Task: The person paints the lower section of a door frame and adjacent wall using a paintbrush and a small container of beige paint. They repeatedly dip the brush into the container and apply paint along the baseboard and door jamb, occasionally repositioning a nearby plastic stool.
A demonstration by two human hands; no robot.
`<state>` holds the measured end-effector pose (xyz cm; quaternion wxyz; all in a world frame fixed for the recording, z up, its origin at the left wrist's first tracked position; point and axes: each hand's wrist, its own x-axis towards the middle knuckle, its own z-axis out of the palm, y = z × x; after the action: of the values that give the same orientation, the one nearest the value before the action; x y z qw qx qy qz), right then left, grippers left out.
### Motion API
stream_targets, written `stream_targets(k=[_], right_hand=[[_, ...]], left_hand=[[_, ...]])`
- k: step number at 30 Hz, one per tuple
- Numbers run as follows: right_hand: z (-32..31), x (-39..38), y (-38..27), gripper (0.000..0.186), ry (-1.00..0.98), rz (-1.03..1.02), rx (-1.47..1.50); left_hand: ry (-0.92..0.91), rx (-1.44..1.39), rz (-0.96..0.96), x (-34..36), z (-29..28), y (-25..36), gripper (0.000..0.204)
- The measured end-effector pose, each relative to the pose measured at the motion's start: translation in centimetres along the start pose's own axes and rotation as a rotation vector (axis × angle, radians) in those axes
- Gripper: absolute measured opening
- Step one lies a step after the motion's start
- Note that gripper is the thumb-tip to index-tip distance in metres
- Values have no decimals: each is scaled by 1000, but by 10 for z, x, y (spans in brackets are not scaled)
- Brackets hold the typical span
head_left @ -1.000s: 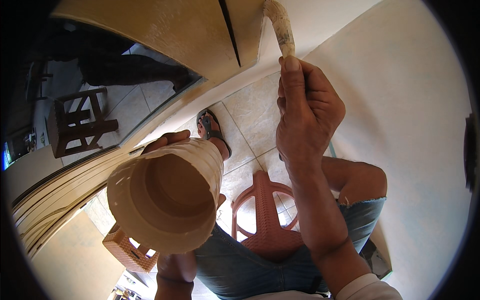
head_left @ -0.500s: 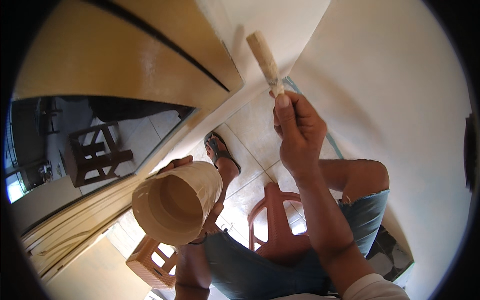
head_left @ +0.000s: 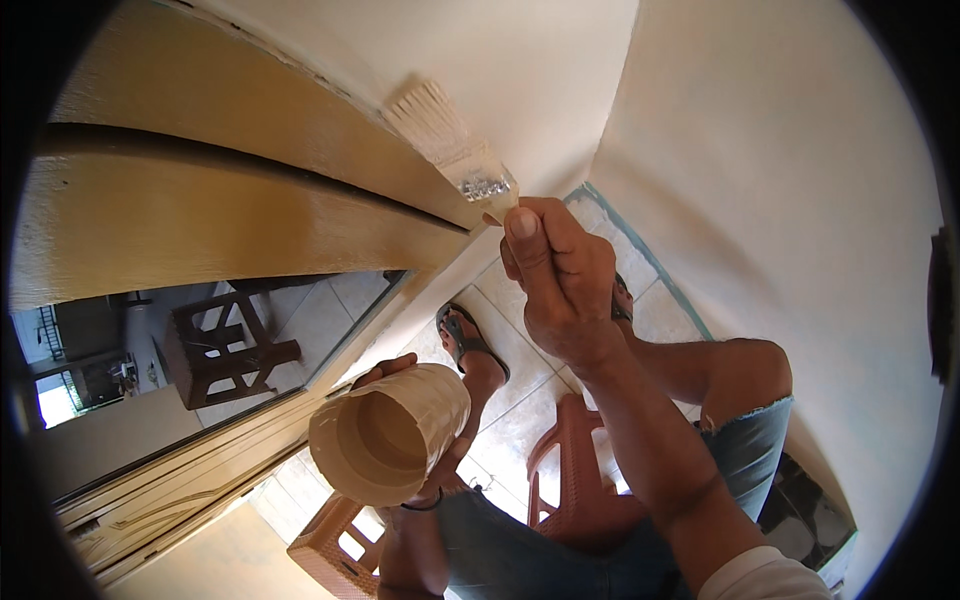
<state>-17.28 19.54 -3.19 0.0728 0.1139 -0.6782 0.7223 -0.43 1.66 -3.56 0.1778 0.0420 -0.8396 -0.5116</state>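
The left hand [head_left: 392, 372] is low and close, with its fingers wrapped round the back of a cream plastic cup [head_left: 388, 432] that is tipped so its open mouth shows. Higher up, the right hand [head_left: 556, 282] squeezes shut on the handle of a paintbrush [head_left: 452, 146]. The brush bristles touch the top edge of the tan door frame [head_left: 240, 190], right beside the pale wall [head_left: 780, 170].

Right hand [head_left: 560, 285] now lower and tilted left, paintbrush [head_left: 450, 140] bristles laid against the wall beside the door frame [head_left: 250, 170] (earlier, only the handle showed). Cup [head_left: 390, 435] sits lower.
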Motion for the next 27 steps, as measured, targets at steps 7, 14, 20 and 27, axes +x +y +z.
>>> stream_targets(k=[7, 14, 20, 27], right_hand=[[8, 21, -26, 29, 24, -86, 46], [17, 31, -50, 18, 137, -289, -120], [22, 31, -42, 15, 153, -300, -255], [11, 10, -18, 14, 145, -198, -365]], left_hand=[[-5, -91, 7, 1, -2, -1, 111], [-45, -101, 37, 8, -5, 8, 107], [-51, -165, 80, 6, -8, -1, 107], [-10, -153, 47, 7, 1, 13, 108]])
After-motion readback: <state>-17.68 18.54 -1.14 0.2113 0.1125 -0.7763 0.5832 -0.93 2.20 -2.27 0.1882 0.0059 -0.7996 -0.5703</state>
